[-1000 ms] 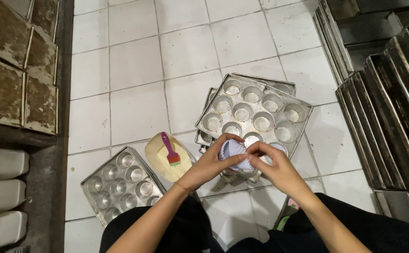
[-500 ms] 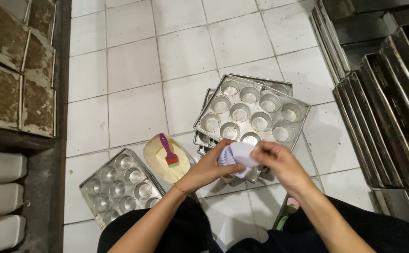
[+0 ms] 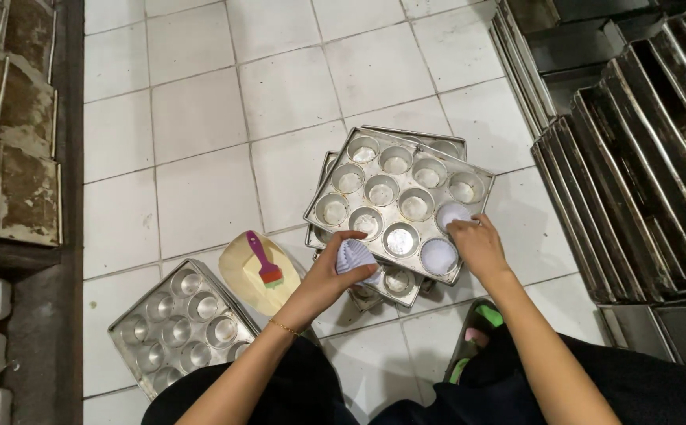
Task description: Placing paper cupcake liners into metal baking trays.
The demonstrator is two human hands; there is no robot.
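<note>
Gripping stacked paper liners in left hand, right hand fingertips pressing liner into muffin tray

floor: white tiles, grey grout | R: stacked dark metal pans | L: worn brown trays

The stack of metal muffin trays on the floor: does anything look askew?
Yes. The top metal muffin tray sits rotated, so corners of the trays underneath stick out. Only two cups hold white paper liners.
</note>
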